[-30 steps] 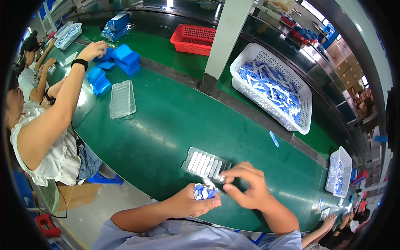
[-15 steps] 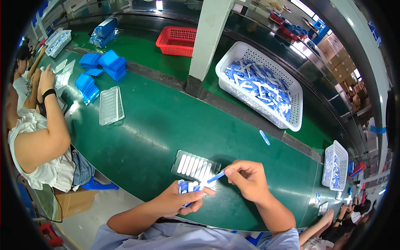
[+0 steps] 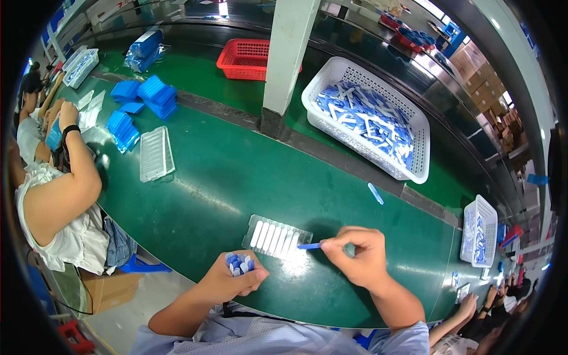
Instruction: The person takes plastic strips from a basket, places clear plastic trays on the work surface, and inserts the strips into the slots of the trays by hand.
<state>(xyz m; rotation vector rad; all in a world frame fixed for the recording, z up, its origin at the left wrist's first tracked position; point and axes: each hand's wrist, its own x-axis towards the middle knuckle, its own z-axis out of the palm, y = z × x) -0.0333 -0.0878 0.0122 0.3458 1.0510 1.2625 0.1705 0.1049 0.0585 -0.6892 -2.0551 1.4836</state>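
My left hand (image 3: 232,281) is closed around a bundle of blue and white plastic sticks (image 3: 239,263), their rounded ends pointing up. A single slim blue stick (image 3: 309,246) is pinched between thumb and fingers of my right hand (image 3: 358,255). Its free end reaches over the right end of a clear plastic tray (image 3: 248,235); whether it touches is unclear. Several white sticks (image 3: 273,238) lie side by side in that tray, which rests on the green table just beyond my hands. Glare hides part of the tray's near right corner.
A white basket (image 3: 316,115) heaped with blue-and-white sticks stands far right, beside a pillar (image 3: 290,59). One loose stick (image 3: 375,193) lies near it. Leftward are another clear tray (image 3: 157,154), blue packs (image 3: 157,94) and a co-worker's arm (image 3: 77,165). A smaller basket (image 3: 467,236) stands right.
My left hand has drawn back left and toward me, away from the tray, with its bundle. The stick in my right hand now lies flatter, lower and nearer the tray's right end.
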